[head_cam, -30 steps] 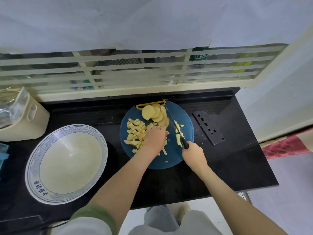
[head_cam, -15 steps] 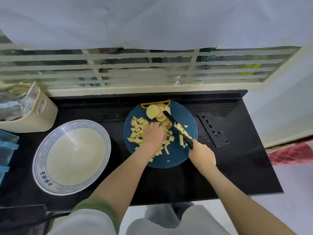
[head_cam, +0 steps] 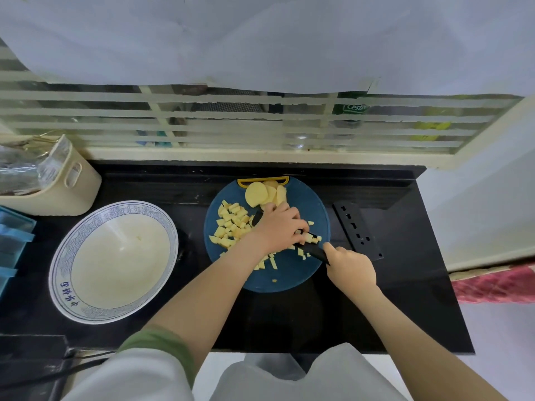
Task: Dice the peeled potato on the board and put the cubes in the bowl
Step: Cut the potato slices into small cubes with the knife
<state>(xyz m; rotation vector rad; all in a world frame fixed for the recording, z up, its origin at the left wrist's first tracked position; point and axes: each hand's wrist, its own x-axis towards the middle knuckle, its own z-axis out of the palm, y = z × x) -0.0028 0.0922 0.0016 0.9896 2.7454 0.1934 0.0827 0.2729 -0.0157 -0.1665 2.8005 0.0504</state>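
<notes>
Pale yellow potato [head_cam: 256, 193] is getting diced, right fingers [head_cam: 335, 252] clamping the black knife [head_cam: 314, 250], left fingers [head_cam: 298, 224] curling over it, maybe steadying, grip unclear.

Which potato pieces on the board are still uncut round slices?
The round slices at the board's far edge, by its yellow handle; the left pile is already cubes.

The person wears a white top [head_cam: 327, 374] whose left sleeve [head_cam: 130, 374] ends in a green cuff [head_cam: 165, 342] well back from the left hand [head_cam: 278, 230], while the arm behind the right hand [head_cam: 351, 266] is bare.
</notes>
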